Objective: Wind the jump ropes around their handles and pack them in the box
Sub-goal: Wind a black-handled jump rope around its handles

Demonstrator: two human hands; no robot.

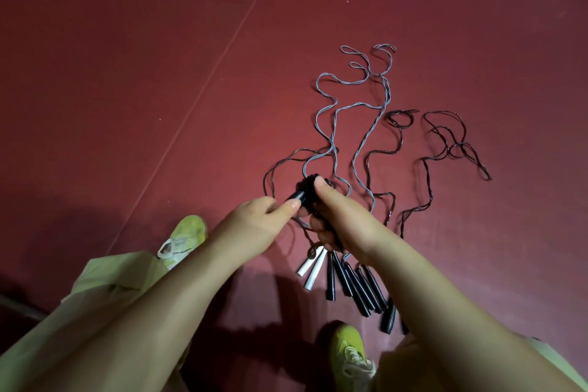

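Winding is in hand: the left hand (254, 223) pinches the black handle (298, 195) by its end, fingers curled. The right hand (334, 216) grips the coiled bundle, thumb pressed on the wraps. Loose ropes (359, 137) trail over the floor (127, 73); spare handles (346, 280) lie below the right wrist. Next, judged: tuck in the remaining slack. No box is visible.

Two hands, left hand (254, 223) and right hand (337, 216), one black wound bundle (306, 189) held between them, two white handles (311, 267) on the floor, about six black handles (356, 288), overlapping so the count is unsure, two yellow-green shoes (187, 237).
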